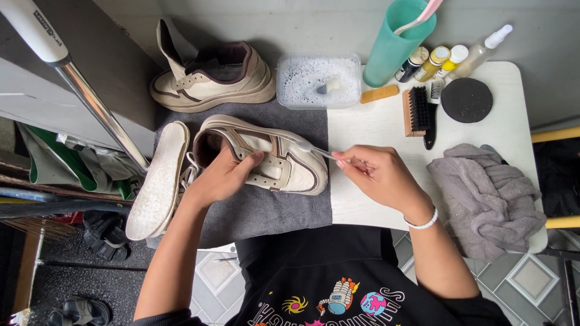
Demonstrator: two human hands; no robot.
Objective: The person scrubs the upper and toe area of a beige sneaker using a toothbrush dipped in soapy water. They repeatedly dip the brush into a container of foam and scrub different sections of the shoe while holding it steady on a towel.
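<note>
A cream sneaker with brown trim (284, 166) lies on its side on a dark grey mat (266, 211). My left hand (226, 175) grips it over the tongue and lace area. My right hand (377, 172) holds a thin clear-handled brush (314, 149) whose tip touches the sneaker's toe side. A second matching sneaker (211, 78) stands upright at the back of the mat. A removed insole (158, 181) lies to the left of the held sneaker.
A clear tub of soapy foam (318, 80), teal cup (396, 45), several small bottles (441, 60), a black-bristled wooden brush (417, 111), black round sponge (466, 100) and crumpled grey towel (489, 196) sit on the white table (374, 127). A metal pole (96, 102) slants at left.
</note>
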